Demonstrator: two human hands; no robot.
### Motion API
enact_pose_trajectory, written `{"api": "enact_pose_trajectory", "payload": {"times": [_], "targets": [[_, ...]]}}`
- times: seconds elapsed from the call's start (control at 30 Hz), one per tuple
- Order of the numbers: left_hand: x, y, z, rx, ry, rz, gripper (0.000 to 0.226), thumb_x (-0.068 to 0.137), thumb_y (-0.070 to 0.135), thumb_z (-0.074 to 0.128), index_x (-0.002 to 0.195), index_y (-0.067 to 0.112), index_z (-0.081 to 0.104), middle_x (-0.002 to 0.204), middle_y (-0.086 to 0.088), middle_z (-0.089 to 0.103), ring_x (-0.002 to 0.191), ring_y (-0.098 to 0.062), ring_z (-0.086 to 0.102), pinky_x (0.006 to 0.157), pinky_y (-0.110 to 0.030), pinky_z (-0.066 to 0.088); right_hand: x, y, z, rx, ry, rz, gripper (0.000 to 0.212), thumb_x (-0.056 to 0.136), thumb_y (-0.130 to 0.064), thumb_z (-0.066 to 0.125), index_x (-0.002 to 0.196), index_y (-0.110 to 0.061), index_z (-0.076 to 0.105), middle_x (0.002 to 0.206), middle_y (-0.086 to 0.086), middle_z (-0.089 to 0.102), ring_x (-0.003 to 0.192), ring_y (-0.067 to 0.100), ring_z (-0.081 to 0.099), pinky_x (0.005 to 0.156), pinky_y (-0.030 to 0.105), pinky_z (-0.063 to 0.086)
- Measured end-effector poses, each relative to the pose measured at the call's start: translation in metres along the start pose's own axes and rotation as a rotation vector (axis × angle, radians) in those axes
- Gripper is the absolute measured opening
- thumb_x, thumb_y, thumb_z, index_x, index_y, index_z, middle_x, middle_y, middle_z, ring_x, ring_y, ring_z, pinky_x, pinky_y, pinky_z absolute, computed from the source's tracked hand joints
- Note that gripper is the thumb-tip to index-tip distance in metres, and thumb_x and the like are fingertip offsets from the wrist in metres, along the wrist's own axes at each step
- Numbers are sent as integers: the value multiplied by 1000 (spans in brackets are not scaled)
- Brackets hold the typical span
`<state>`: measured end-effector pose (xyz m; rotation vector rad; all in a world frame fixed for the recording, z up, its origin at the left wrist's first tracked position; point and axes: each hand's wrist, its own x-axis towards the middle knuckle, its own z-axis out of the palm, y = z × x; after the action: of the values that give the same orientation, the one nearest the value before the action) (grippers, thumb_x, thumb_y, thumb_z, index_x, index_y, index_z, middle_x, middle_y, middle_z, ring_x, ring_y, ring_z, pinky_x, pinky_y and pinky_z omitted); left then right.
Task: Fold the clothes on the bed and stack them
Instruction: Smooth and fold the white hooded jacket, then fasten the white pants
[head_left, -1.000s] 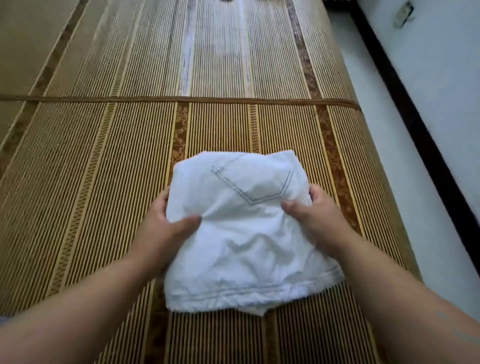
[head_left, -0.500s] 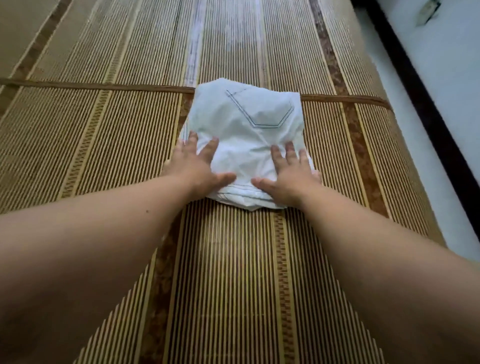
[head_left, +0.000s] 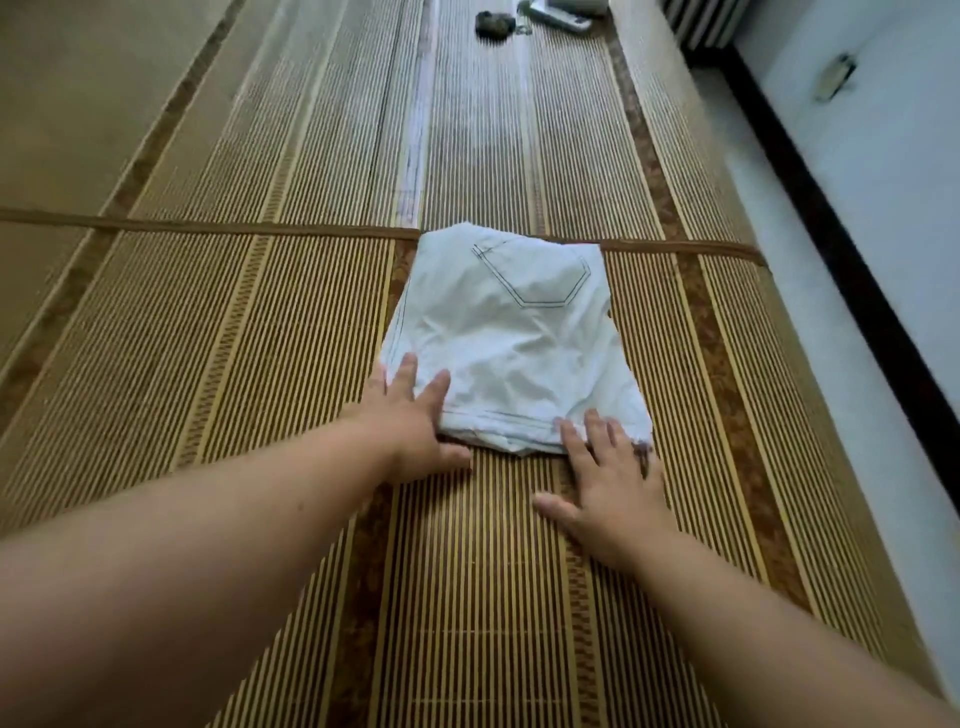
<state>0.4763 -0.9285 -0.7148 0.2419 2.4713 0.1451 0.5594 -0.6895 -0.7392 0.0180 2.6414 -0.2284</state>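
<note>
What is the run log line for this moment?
folded white shorts flat on bamboo mat | left hand open, touching hem | right hand open
</note>
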Motion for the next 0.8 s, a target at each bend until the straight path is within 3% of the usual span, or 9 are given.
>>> {"api": "enact_pose_trajectory", "payload": {"times": [0.13, 0.23, 0.47, 0.63, 0.8], "targets": [[-97, 4, 67, 27, 97, 75, 102, 78, 73, 49, 137, 48, -30, 149, 1, -41, 138, -24, -34, 113, -52, -7, -89, -10, 38, -11, -85, 91, 94, 79, -82, 24, 122, -42, -50, 137, -6, -52, 130, 17, -40, 111, 60, -8], [-150, 24, 78, -27, 95, 123, 99, 79, 72, 47, 129, 52, -36, 145, 7, -46, 133, -20, -42, 108, -50, -15, -128, -31, 30, -16, -89, 96, 97, 82, -78, 29, 118, -40, -53, 132, -6, -55, 129, 16, -40, 111, 59, -7], [-269, 42, -9, -33, 293, 134, 88, 85, 66, 46, 142, 47, -19, 153, 8, -31, 136, -16, -35, 108, -46, -15, -210, -91, -81, -23, 121, -54, 86, 89, -61, 44, 149, -38, -13, 159, -1, -20, 146, 21, -16, 114, 53, -5], [-376, 24, -74, -19, 433, 128, 84, 85, 65, 46, 147, 44, -6, 159, 5, -18, 142, -16, -25, 113, -50, -7, -299, -137, -160, 38, 254, -103, 80, 89, -56, 50, 152, -36, 4, 161, -2, -10, 148, 20, -4, 116, 53, 2], [-488, 10, -104, -9, 497, 130, 83, 85, 63, 50, 149, 43, 0, 160, 5, -14, 145, -18, -20, 113, -52, -7, -398, -178, -199, 65, 340, -181, 79, 87, -55, 54, 151, -37, 10, 161, -3, -4, 147, 19, 2, 116, 52, 5]]}}
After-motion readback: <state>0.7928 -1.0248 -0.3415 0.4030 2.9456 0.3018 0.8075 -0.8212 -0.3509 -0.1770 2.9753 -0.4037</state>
